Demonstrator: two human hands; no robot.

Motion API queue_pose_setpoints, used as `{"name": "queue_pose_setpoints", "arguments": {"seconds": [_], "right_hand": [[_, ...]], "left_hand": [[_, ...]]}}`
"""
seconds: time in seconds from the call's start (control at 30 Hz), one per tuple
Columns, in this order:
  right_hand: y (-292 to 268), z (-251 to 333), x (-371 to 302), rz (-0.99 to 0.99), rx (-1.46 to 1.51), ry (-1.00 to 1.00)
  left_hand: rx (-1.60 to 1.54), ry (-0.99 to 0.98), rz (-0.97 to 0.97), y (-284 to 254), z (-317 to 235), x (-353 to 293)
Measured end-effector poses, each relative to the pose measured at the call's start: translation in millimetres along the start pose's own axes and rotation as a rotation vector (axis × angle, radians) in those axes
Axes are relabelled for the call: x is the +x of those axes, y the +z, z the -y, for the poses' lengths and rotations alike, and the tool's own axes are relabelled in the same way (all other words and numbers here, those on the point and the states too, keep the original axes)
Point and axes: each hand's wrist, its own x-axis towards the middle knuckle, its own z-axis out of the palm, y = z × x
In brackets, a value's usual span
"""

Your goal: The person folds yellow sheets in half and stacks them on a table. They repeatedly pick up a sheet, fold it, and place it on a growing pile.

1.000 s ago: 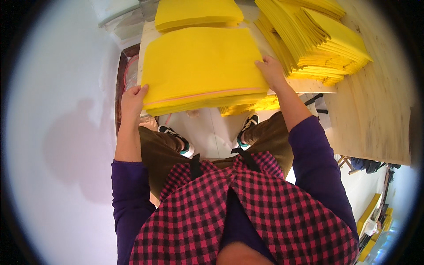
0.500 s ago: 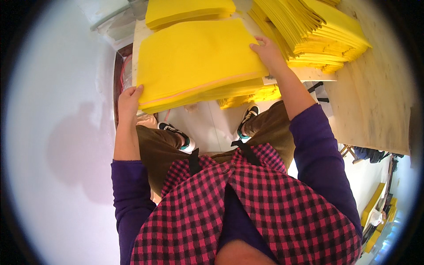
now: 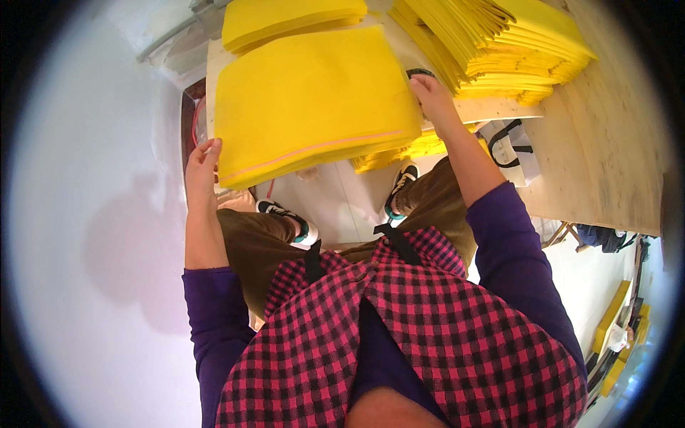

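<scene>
A stack of yellow felt-like sheets (image 3: pixel 314 100), with a thin pink line along its near edge, lies on a pale wooden table and overhangs the front. My left hand (image 3: pixel 203 171) is closed at its near left corner, fingertips against the edge. On the opposite side, my right hand (image 3: pixel 434 103) has its fingers bent in at the right edge. The undersides of both grips are hidden by the sheets. A dark curved object (image 3: pixel 421 73), only partly visible, lies just behind my right fingers.
Another yellow stack (image 3: pixel 292 20) lies behind. Folded yellow pieces (image 3: pixel 514 57) are heaped at the right. More yellow material (image 3: pixel 385 158) sits below the tabletop, near a bag with black handles (image 3: pixel 510 146). A wooden panel (image 3: pixel 599 157) borders the right; a white wall (image 3: pixel 93 214) rises at left.
The top sheet has settled flatter, its near edge lining up more with the stack below. My right hand has moved slightly left, and both thumbs lie less over the top.
</scene>
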Motion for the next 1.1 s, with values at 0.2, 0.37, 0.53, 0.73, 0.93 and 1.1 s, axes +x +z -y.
{"name": "queue_pose_setpoints", "arguments": {"seconds": [0.2,0.37,0.53,0.73,0.93,1.1], "right_hand": [[5,-18,-33,0.089,0.22,0.023],[10,-24,-31,0.15,0.314,0.01],[7,-12,-6,0.071,0.183,-0.066],[19,6,1,0.151,-0.071,-0.033],[27,14,1,0.143,-0.257,-0.065],[27,14,0,0.152,-0.253,-0.133]], "left_hand": [[-0.236,-0.04,0.029,8,5,-18],[-0.201,-0.115,-0.015,19,0,-31],[-0.216,0.008,0.082,20,3,-21],[-0.114,0.123,0.066,21,16,-20],[-0.188,0.146,0.068,24,14,-32],[-0.206,0.21,0.065,24,17,-32]]}}
